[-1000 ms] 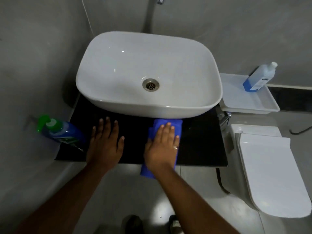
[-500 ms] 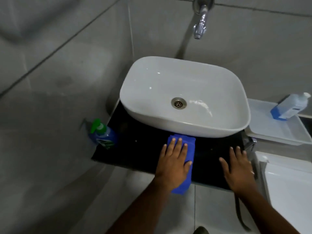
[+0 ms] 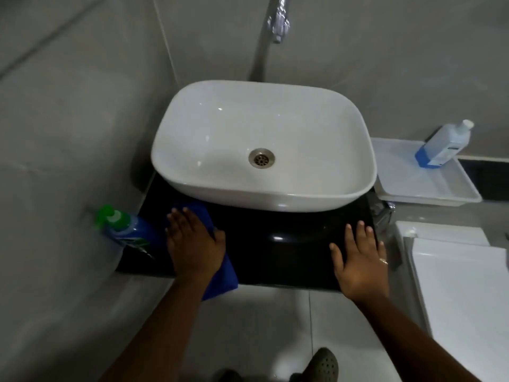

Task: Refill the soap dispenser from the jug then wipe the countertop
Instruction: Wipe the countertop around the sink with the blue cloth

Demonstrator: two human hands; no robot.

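Left hand (image 3: 192, 244) presses cloth (image 3: 223, 274) overhanging countertop (image 3: 283, 252) front edge.

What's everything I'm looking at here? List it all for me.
Basin: one, white, on the countertop.
Countertop: one, black, under the basin.
Tap: one, chrome, on the wall above.
Soap dispenser: one, blue with green pump, left end of countertop.
Cloth: one, blue, under the left hand.
Tray: one, white, right of basin.
Jug: one, white and blue, in the tray.
Left hand: flat, pressing the cloth.
Right hand: flat on the countertop.
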